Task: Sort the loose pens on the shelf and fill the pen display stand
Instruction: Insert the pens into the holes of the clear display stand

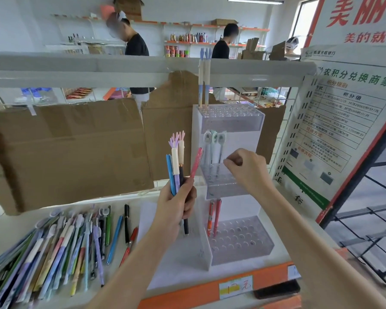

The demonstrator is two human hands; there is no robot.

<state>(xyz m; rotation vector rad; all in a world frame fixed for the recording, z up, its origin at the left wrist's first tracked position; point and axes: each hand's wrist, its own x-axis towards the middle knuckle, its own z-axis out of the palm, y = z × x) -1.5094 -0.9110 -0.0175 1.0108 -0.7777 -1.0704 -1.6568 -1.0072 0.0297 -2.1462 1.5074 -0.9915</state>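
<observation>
A bundle of pens [178, 168] is being gripped upright by the left hand [177, 204], the fingers curled round the barrels: a blue one, two with hand-shaped caps, a dark one and a pink one tilting to the right. The right hand [246, 168] is being held in front of the middle tier of the pen display stand [230, 181], its fingers loosely curled; whether anything is being pinched cannot be told. The stand is being carried by the shelf [265, 266] near its right end, just behind the orange front edge. Two tall pens [204, 81] are being held in its top tier, three round-capped pens [214, 148] in the middle tier, and two red-orange pens [213, 216] in the bottom tier. The loose pens [60, 246] are being kept in a heap at the shelf's left end. A dark phone [276, 289] is lying on the orange front edge.
</observation>
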